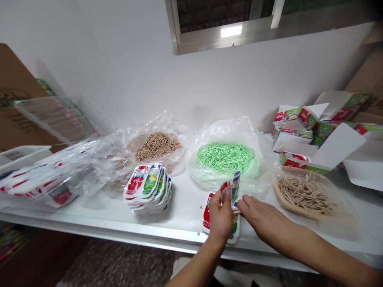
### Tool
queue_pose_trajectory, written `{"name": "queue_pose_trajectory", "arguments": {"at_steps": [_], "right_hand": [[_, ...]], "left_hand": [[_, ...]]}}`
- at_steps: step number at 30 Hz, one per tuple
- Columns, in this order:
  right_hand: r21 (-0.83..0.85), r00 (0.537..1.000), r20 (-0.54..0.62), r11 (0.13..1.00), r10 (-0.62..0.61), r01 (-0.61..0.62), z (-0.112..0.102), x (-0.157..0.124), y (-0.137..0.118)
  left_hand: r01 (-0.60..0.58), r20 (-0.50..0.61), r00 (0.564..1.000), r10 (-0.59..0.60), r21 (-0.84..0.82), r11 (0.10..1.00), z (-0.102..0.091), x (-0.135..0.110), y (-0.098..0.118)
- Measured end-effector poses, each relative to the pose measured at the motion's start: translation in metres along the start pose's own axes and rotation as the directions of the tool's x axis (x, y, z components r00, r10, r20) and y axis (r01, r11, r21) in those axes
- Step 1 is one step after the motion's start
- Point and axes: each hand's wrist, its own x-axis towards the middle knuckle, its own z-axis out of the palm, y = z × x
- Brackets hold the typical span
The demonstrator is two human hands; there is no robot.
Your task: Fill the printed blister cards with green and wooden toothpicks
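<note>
My left hand [221, 217] is closed on a folded, printed blister card [235, 185] in red, white, green and blue, held upright over the table. My right hand [257, 213] meets it from the right, fingers pinched at the card's lower edge. Short tan sticks [236, 211] seem to show between the two hands; the fingers hide most of them. Under my hands lies another red and green blister card [207, 213], partly covered. To the left stands a stack of the same cards [148, 189].
Green sticks [226, 157] fill a clear plastic bag, and brown sticks [157, 146] another. A tray of tan sticks [305, 193] lies right, below open printed boxes [296, 119]. Bagged cards [38, 181] and a cardboard box [18, 95] occupy the left. The table's front edge [119, 235] runs below.
</note>
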Motion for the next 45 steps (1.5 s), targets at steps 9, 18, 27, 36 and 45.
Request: {"name": "queue_pose_trajectory", "arguments": {"at_steps": [9,18,27,36,45], "right_hand": [[0.241,0.995,-0.045,0.966,-0.088,0.096,-0.050,-0.012,0.034],[0.259,0.987,0.025,0.954,-0.160,0.148,-0.050,-0.005,0.021],[0.240,0.988,0.065,0.963,-0.140,0.121,-0.055,0.010,0.003],[0.180,0.979,-0.031,0.962,-0.201,0.203,-0.051,0.018,0.004],[0.375,0.996,0.060,0.926,-0.060,0.033,-0.064,0.007,0.002]], "left_hand": [[-0.101,0.177,0.982,0.063,0.216,0.971,-0.031,-0.009,0.012],[-0.265,0.227,0.958,0.175,0.468,0.843,-0.044,-0.019,0.025],[-0.167,0.184,0.976,0.117,0.290,0.942,-0.047,-0.017,0.024],[0.037,0.342,0.931,-0.132,0.270,0.962,-0.059,-0.004,0.027],[-0.101,0.146,0.988,0.042,0.425,0.900,-0.060,-0.011,0.019]]}}
